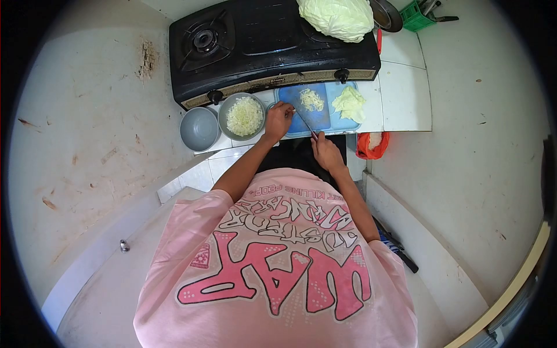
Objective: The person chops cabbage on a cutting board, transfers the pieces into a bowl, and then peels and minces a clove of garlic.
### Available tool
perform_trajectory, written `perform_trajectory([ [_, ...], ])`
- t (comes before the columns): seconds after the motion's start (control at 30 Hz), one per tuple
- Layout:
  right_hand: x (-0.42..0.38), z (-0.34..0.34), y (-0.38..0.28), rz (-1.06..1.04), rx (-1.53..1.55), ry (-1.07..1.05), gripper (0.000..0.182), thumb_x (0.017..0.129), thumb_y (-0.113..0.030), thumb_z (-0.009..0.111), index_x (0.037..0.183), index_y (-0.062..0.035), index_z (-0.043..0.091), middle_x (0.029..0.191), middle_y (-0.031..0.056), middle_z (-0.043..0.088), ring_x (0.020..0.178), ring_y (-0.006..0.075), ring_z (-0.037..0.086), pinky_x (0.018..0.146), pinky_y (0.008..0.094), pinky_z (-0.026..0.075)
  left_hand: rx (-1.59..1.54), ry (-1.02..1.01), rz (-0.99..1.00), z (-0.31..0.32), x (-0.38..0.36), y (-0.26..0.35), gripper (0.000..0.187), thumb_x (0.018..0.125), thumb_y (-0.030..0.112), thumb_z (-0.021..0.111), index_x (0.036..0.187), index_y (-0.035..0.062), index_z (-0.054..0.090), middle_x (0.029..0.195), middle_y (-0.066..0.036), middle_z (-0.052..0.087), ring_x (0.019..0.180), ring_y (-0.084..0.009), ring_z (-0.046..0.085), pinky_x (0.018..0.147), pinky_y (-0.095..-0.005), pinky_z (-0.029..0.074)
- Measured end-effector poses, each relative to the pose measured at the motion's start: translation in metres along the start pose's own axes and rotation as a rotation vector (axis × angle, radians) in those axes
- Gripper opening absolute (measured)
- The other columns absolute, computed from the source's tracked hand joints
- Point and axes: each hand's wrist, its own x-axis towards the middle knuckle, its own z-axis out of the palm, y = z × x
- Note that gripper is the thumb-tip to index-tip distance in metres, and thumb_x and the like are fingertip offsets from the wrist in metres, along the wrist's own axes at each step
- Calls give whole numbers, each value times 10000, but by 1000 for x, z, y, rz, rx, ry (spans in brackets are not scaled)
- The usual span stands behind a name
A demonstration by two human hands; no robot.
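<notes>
My right hand [328,153] is closed around the handle of a knife [306,123], whose blade slants up and left over the blue cutting board [319,122]. Near the blade's tip, at the board's left edge, my left hand [279,120] has its fingers drawn together; a small pale bit shows at the fingertips, too small to name. Shredded cabbage [312,100] lies in a small heap on the board. To its right rest loose cabbage leaves [349,104]. Just left of my left hand stands a grey bowl [222,126] filled with chopped cabbage [244,116].
A second grey bowl [199,129] stands at the far left. Behind the board is a black gas stove [261,55] bearing a large cabbage [339,17]. A green basket [415,17] holds utensils at the back right. An orange bag [372,148] sits below the counter edge.
</notes>
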Motion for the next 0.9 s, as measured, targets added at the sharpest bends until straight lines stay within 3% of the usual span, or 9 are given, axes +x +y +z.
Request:
perform_trajectory([
  [0.33, 28, -3, 7, -160, -32, 20, 312, 1042, -261, 480, 1059, 50, 461, 732, 309, 662, 690, 504, 658, 615, 577, 539, 16, -6, -9, 1, 0, 0, 110, 787, -39, 696, 892, -6, 705, 833, -162, 658, 748, -337, 678, 686, -413, 538],
  [0.53, 53, 6, -8, -157, -27, 33, 318, 1043, -254, 474, 1028, 64, 474, 716, 303, 662, 690, 488, 677, 618, 563, 552, 7, -4, -11, 0, 0, -2, 119, 776, -57, 693, 886, -14, 704, 848, -167, 676, 762, -335, 697, 693, -409, 549],
  [0.9, 14, -3, 19, -69, -138, -31, 386, 1036, -324, 482, 1088, 57, 517, 779, 282, 690, 747, 466, 699, 673, 547, 575, 25, -9, -49, -1, -1, 2, 81, 794, -25, 714, 870, 4, 717, 846, -162, 676, 746, -329, 698, 694, -404, 555],
])
